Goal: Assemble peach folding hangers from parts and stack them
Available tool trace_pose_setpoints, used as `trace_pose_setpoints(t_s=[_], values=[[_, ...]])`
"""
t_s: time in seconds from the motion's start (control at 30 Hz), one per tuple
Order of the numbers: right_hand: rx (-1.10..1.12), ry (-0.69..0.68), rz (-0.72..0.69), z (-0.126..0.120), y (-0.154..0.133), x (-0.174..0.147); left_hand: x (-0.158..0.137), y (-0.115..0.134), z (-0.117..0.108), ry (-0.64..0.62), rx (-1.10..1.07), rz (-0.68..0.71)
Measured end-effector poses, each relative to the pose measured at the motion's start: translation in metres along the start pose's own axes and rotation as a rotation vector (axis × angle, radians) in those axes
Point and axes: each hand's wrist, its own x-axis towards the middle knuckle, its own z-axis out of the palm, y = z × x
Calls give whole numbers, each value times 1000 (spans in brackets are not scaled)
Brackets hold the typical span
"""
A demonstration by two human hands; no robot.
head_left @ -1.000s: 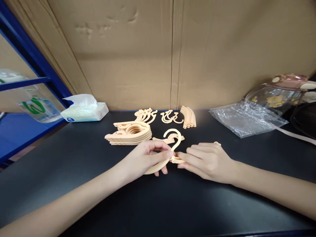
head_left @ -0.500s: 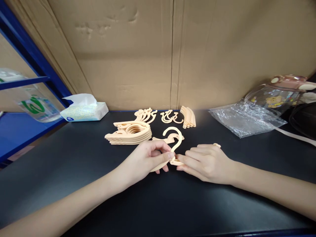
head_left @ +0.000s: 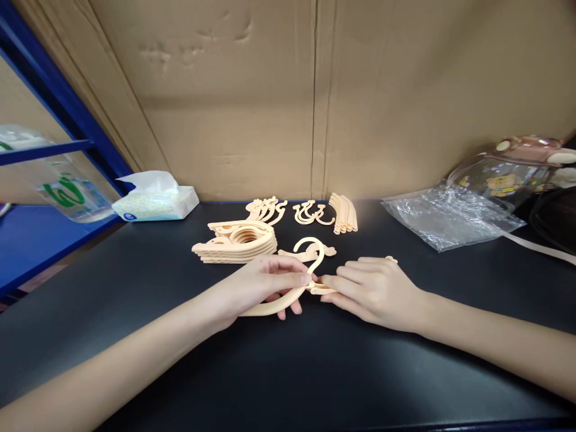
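Around the middle of the tabletop [head_left: 315,372], well back from its front edge, head view: cream hanger [head_left: 274,308] held between both hands, hook [head_left: 321,255] standing up, tip curling over to the left. Pinched by left hand [head_left: 263,285], thumb and fingers wrapped on the curved arm just under the hook. Grasped by right hand [head_left: 378,294], in the fingertips: second arm piece [head_left: 324,290], near end at the joint [head_left: 310,285], far end hidden by the hand. Fully seated or not, cannot tell.

Step in hand, as judged: fitting or turning the second arm piece at the joint. Called for next, probably: steady left pinch, pieces kept in line, firm press or twist from the right, no strain on the hook.

Just behind the hook: loose cream piece [head_left: 294,256], lying flat. Farther left: stack of cream parts [head_left: 243,251]. Along the back edge, left to right: tissue pack [head_left: 155,203] near the back left corner, pile of small parts [head_left: 265,210], loose hooks [head_left: 310,217], bundle of curved bars [head_left: 344,213] just beside, clear plastic bag [head_left: 441,216] toward the back right corner.
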Motion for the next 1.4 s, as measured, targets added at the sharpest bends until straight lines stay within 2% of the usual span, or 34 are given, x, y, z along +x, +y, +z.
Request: trace_pose_setpoints(t_s=[0.13,0.57,1.4], values=[[26,-38,10,0,-1,0,1,-2,-1,-21,-1,-34],[-17,-19,-45,-4,-2,0,0,1,5,8,-15,31],[-44,-96,-15,-1,-4,-4,3,-4,7,71,79,95]])
